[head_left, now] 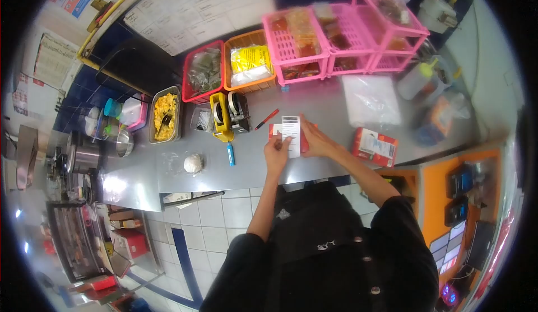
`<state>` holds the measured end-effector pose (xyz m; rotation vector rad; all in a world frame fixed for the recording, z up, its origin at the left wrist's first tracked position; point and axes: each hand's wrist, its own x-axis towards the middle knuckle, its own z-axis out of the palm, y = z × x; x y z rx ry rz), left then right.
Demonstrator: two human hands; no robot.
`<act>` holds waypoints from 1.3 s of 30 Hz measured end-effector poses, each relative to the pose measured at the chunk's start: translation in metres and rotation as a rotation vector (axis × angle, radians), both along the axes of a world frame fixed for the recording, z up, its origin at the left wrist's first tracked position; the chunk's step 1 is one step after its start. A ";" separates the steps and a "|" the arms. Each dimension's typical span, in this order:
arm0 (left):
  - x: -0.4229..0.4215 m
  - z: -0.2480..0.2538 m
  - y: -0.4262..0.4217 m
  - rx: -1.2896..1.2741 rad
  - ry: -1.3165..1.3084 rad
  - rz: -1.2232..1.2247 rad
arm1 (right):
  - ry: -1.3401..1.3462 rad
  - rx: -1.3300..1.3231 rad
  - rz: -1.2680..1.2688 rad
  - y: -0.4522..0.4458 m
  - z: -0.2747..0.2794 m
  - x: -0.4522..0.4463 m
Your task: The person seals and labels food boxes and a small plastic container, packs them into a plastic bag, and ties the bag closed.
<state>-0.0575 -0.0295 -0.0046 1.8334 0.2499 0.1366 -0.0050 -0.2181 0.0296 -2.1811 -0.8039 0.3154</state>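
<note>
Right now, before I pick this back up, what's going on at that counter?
A person is handling a white printed slip over a red box at the steel counter. The left hand has its fingers at the slip's lower left edge; the right hand is along its right side. Whether the slip is stuck down, I can't tell. Another red box with a slip on it sits to the right, and a red pen lies to the left.
</note>
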 end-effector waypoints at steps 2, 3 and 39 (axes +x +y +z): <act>0.015 -0.014 -0.002 -0.057 -0.018 0.052 | 0.016 0.049 -0.056 0.000 -0.003 -0.002; 0.016 -0.013 -0.003 0.101 0.014 0.072 | 0.008 0.049 -0.060 -0.001 0.000 -0.003; 0.056 0.021 0.255 -0.388 0.374 0.176 | 0.002 -0.273 0.087 0.005 -0.011 0.007</act>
